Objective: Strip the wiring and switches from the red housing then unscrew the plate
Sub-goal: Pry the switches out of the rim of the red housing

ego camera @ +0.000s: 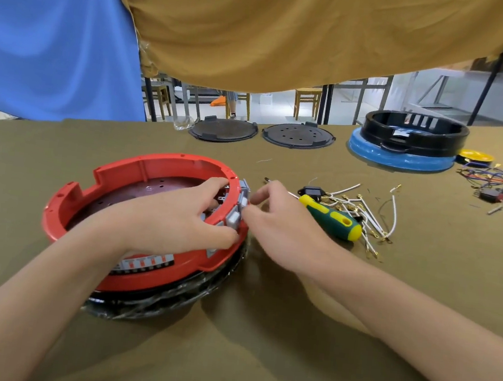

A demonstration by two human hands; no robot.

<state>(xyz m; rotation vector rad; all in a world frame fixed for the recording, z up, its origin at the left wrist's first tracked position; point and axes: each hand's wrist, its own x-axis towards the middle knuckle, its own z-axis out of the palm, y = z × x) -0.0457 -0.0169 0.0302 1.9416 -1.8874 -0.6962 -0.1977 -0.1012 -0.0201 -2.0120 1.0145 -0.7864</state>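
Housing: red housing (148, 206) sits near the worktop (255, 363) front edge, open side up, atop a black wrapped base (168, 303).
Switches: grey switches (237, 210) seated in a row along the right rim.
Left hand (175, 216): fingers curl over the rim, reaching behind the switches inside; thumb presses the outer wall.
Right hand (278, 221): fingertips pinch one switch from outside.
Plate: dark perforated plate (149, 191) on the housing floor, not yet unscrewed.
Tools: screwdriver (330, 216) lies just right, beside freed white wires (366, 216).
Method, judged: squeeze the retaining tabs inside while drawing the switch outward squarely; brace the rim against tipping.
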